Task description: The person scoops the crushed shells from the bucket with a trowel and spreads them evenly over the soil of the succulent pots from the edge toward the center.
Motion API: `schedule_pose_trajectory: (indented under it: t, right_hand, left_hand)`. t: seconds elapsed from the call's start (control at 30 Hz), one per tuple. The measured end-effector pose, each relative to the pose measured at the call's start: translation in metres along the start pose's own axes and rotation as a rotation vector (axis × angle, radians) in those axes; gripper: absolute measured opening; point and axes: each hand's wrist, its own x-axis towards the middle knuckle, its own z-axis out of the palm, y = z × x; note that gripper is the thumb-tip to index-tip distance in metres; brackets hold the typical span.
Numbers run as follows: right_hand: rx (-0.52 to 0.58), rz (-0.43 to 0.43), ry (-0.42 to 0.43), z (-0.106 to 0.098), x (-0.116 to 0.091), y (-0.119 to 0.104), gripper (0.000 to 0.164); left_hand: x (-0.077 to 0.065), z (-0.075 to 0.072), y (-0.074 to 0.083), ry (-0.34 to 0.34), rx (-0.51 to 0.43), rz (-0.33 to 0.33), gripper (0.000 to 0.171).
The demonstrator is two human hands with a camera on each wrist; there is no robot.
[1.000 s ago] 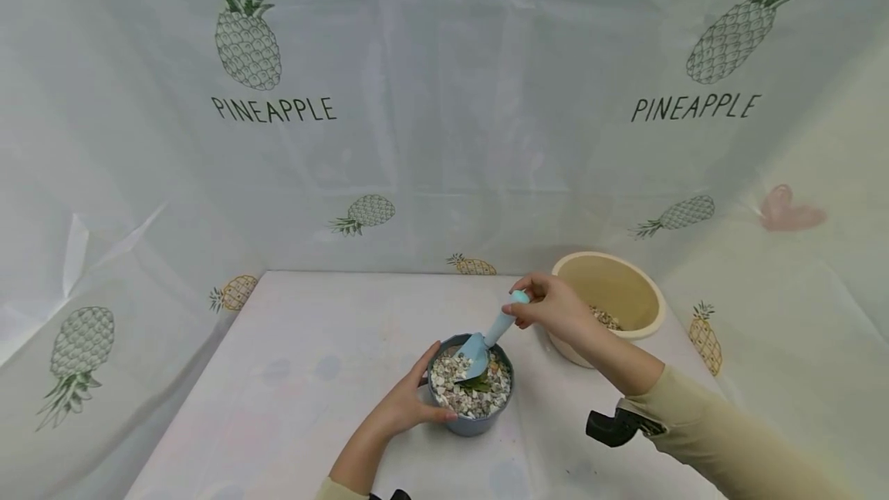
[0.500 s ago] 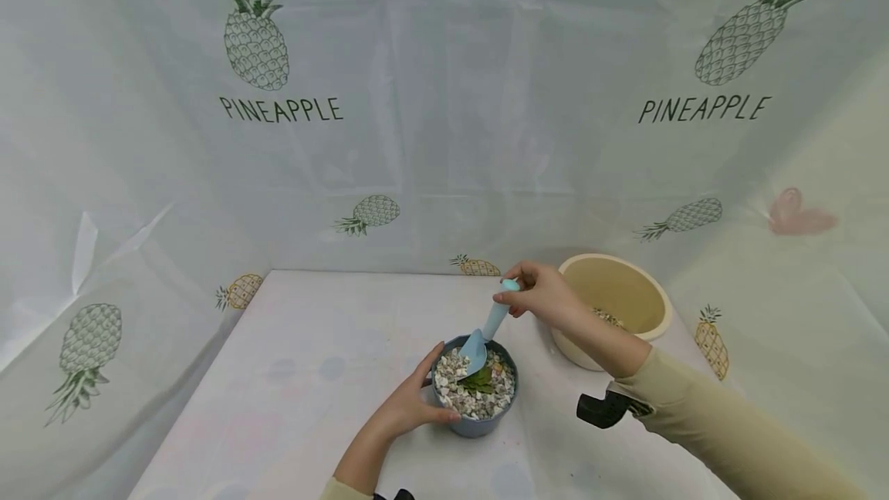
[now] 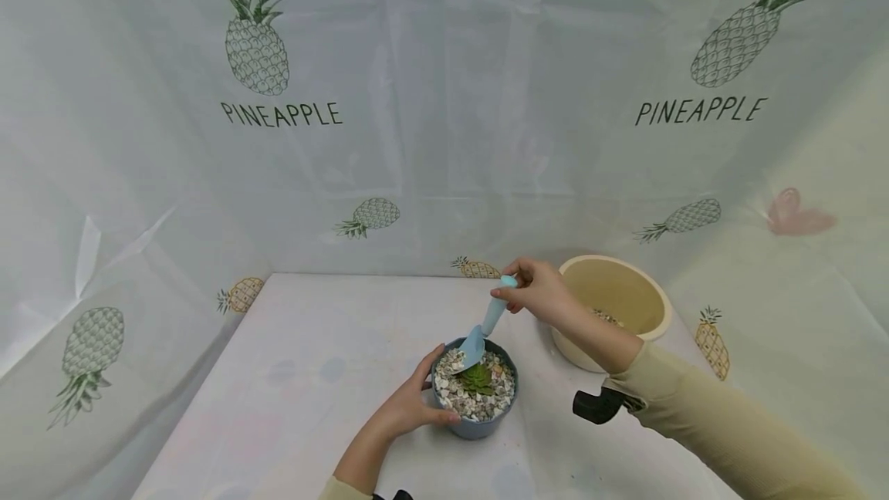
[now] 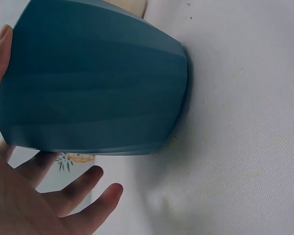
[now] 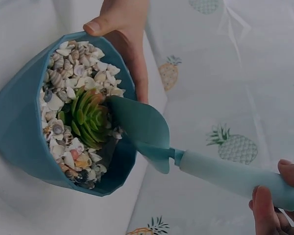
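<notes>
A blue faceted flowerpot (image 3: 474, 429) stands on the table, filled with small shells around a green succulent (image 5: 89, 117). My left hand (image 3: 406, 406) holds the pot from the left, thumb at the near rim and fingers along the far side; in the left wrist view, some fingers spread free of the wall. My right hand (image 3: 542, 292) pinches the handle end of a light blue hand shovel (image 3: 495, 315). Its blade (image 5: 142, 122) tilts down inside the pot's far side, beside the succulent. Shells show along the blade's lower edge in the head view; the blade hides some behind it.
A cream bucket (image 3: 667, 315) with some shells at its bottom stands at the back right, behind my right forearm. Tiny crumbs (image 3: 573, 476) lie on the white tabletop (image 3: 312, 376). A pineapple-print curtain (image 3: 472, 137) surrounds the table's back and sides.
The shovel's handle has swung left and more upright, and its blade has drawn back toward the far rim, uncovering the succulent. The left hand keeps its hold on the pot.
</notes>
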Motion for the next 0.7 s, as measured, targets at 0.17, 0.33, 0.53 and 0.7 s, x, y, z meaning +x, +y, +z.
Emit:
schedule_pose_trajectory:
  t: [0.17,0.33,0.53,0.7]
  right_hand:
    - [0.047,-0.021,0.027,-0.003,-0.006,0.005,0.03]
    - [0.083,-0.022,0.057,-0.004,-0.016,0.009,0.032]
    - [0.078,-0.047,0.092,-0.004,-0.03,0.017,0.032]
    - [0.019,-0.14,0.149,-0.004,-0.039,0.022,0.027]
  left_hand:
    - [0.0,0.0,0.0,-0.002,-0.005,-0.002,0.113]
    - [0.0,0.0,0.0,-0.004,0.002,-0.006,0.114]
    - [0.001,0.001,-0.001,0.001,0.006,-0.006,0.115]
    - [0.001,0.002,-0.002,0.003,-0.005,-0.007,0.114]
